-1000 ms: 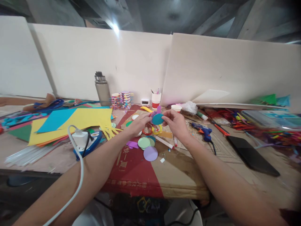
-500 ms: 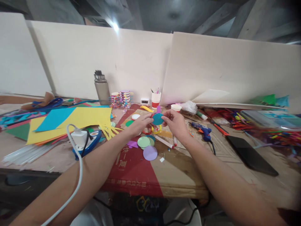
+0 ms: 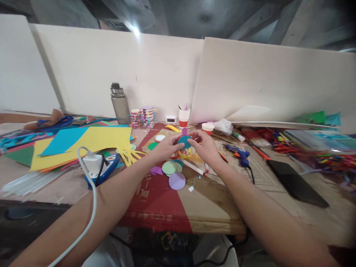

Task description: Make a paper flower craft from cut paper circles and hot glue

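Observation:
A teal paper disc (image 3: 184,140) with a small purple piece sticking up behind it is pinched between both hands above the table's middle. My left hand (image 3: 166,146) grips its left edge and my right hand (image 3: 204,145) grips its right edge, fingers closed on it. Just below lie a yellow ring (image 3: 185,152), a green paper circle (image 3: 169,168) and a lilac paper circle (image 3: 177,181) on the red and brown cardboard (image 3: 167,200).
Yellow and blue paper sheets (image 3: 83,142) lie at left beside a white plug and cable (image 3: 91,163). A grey bottle (image 3: 119,104), stacked cups (image 3: 144,116) and a red-white cup (image 3: 184,118) stand at the back. A blue glue gun (image 3: 240,155) and black tablet (image 3: 297,183) lie right.
Both hands have lowered the teal disc slightly toward the table and drawn closer together around it.

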{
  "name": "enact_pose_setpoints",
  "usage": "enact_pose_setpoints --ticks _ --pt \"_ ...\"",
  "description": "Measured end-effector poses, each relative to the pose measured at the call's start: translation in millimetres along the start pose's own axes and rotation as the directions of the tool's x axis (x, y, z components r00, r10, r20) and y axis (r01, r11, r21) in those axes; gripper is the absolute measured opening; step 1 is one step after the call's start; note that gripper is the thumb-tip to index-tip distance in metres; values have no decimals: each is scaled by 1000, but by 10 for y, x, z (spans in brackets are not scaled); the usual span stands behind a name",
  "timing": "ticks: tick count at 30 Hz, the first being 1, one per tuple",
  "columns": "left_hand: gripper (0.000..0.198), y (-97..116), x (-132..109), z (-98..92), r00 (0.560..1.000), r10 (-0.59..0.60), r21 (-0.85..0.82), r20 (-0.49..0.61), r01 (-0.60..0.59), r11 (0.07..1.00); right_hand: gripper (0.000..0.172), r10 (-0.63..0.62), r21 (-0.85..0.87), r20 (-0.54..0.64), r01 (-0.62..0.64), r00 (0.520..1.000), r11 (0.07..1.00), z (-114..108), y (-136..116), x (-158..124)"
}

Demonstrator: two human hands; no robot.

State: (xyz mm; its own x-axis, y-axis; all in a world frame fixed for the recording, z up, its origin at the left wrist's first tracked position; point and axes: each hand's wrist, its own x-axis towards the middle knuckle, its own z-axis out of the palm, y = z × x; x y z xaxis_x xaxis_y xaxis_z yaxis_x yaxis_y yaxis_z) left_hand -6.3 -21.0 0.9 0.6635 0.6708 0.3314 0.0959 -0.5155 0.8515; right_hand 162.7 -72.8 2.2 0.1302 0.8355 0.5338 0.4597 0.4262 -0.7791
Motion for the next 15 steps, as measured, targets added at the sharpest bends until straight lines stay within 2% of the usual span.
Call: enact_pose_setpoints --ticks 6,15 --pt "34 46 -31 0 999 -39 -24 -3 39 999 19 123 140 104 -137 987 981 4 7 34" --pt "30 133 -40 29 999 -52 -18 14 52 998 25 100 162 172 -128 980 978 -12 -3 31"
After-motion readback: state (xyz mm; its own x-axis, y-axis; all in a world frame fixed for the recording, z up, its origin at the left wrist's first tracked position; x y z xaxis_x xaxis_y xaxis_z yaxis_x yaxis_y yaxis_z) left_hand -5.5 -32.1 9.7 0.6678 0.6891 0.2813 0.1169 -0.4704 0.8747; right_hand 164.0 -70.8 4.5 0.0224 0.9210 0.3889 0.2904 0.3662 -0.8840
